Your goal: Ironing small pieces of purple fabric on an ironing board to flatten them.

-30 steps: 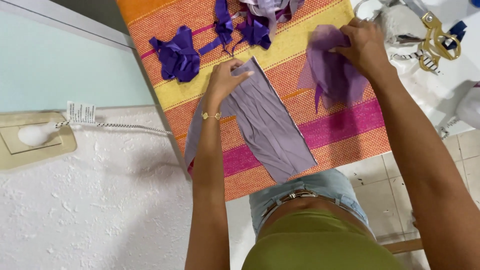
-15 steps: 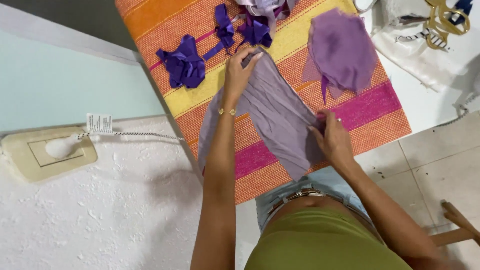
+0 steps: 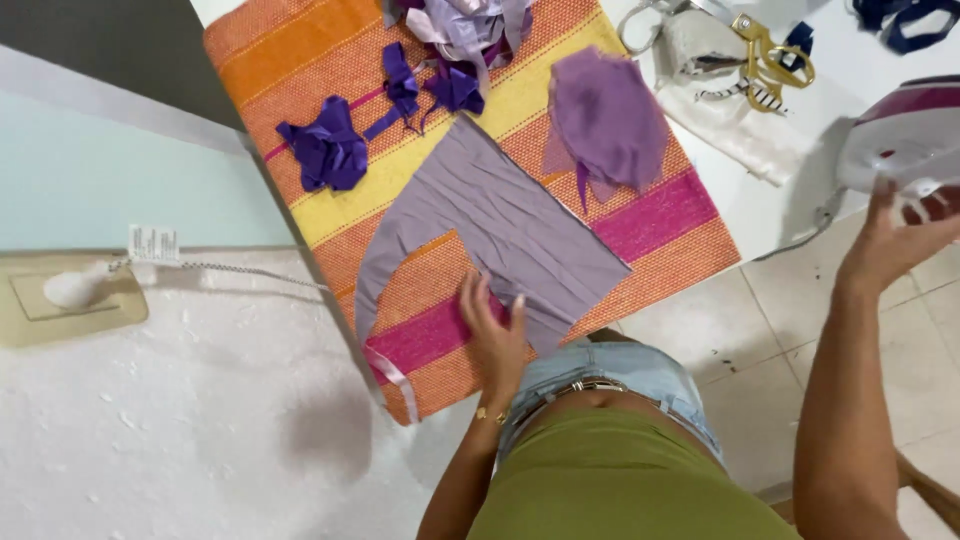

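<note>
Lilac fabric piece [image 3: 500, 225] lies flat at the centre of the frame on a striped ironing cloth [image 3: 300, 60], pinned at its lower edge by one hand.

Her left hand [image 3: 493, 335] rests palm down with fingers spread loosely on the piece's near edge, gripping nothing, just pressing. Her right hand [image 3: 890, 235], at the right edge of the frame, reaches up with fingers open to the base of a white and magenta iron [image 3: 900, 130]; whether it has hold of it I cannot tell. A darker purple fabric piece [image 3: 605, 120] lies just beside the lilac one, upper right. Violet scraps [image 3: 325, 150] sit upper left, and gold-handled scissors [image 3: 765, 50] lie at the top right on a white cloth [image 3: 740, 130].
</note>
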